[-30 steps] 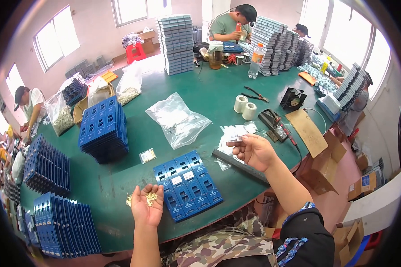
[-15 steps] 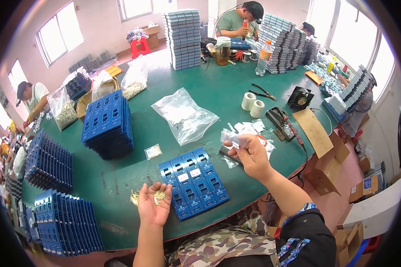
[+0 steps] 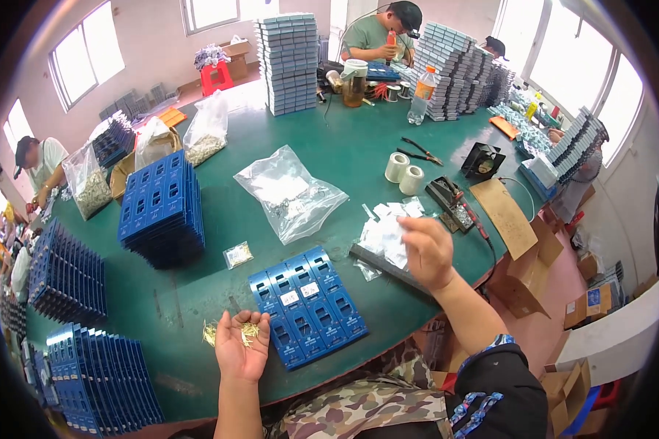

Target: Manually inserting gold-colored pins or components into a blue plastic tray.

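Observation:
Palm up, my left hand (image 3: 241, 355) is cupped around a small heap of thin gold-coloured pins (image 3: 250, 335). More such pins (image 3: 209, 334) show at its left side. A blue panel (image 3: 307, 311) of joined rectangular plates with cut-outs lies flat just right of that hand, two white labels on it. My right hand (image 3: 430, 252) hovers by a heap of small white and clear packets (image 3: 381, 240); its fingers are apart and slightly blurred, with nothing visible in them. A dark bar (image 3: 388, 269) lies under the heap's near edge.
Stacks of blue panels (image 3: 161, 205) stand at the left. A clear bag (image 3: 289, 194) and a small packet (image 3: 238, 254) lie mid-table. Tape rolls (image 3: 411, 179), pliers (image 3: 422, 151), a soldering iron (image 3: 470, 211) and a small fan (image 3: 483, 161) sit right. Co-workers (image 3: 377, 36) work beyond.
The clear plastic packet that my right hand pinched is gone from its fingers, which have spread. That hand has moved slightly right and down. My left hand still cups the pins.

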`<state>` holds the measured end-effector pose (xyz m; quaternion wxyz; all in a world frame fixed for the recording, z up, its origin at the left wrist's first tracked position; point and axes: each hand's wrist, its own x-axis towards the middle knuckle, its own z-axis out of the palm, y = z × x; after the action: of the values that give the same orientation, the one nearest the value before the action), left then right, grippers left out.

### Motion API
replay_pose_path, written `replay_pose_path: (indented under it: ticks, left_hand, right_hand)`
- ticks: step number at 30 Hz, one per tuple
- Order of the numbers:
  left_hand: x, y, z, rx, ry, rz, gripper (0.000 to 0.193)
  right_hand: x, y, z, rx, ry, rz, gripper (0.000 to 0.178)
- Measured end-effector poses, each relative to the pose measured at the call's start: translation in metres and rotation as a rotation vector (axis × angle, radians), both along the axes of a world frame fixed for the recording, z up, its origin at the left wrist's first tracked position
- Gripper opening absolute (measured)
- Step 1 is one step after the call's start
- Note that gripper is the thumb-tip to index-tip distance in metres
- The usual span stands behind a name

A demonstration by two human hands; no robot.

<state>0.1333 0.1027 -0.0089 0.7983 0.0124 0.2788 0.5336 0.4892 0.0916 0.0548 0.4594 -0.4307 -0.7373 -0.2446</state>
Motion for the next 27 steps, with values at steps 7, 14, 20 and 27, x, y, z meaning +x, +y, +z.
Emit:
replay_pose_path:
  ticks: [7,14,20,27]
  left_hand:
    - [-0.013,-0.006,0.004,-0.011,0.009,0.070,0.039]
    - [-0.017,-0.002,0.024,0.065,0.013,0.076,0.038]
    - [-0.013,-0.007,0.014,-0.033,-0.019,0.065,0.038]
    - [-0.012,-0.014,0.000,0.012,-0.128,-0.004,0.040]
  right_hand:
    - [-0.004,-0.027,-0.018,-0.385,-0.034,-0.305,0.022]
    - [-0.080,-0.030,-0.023,-0.621,0.037,0.158,0.015]
    - [-0.121,-0.011,-0.020,-0.707,0.018,0.409,0.013]
    - [-0.170,0.021,-0.017,-0.778,-0.024,0.584,0.017]
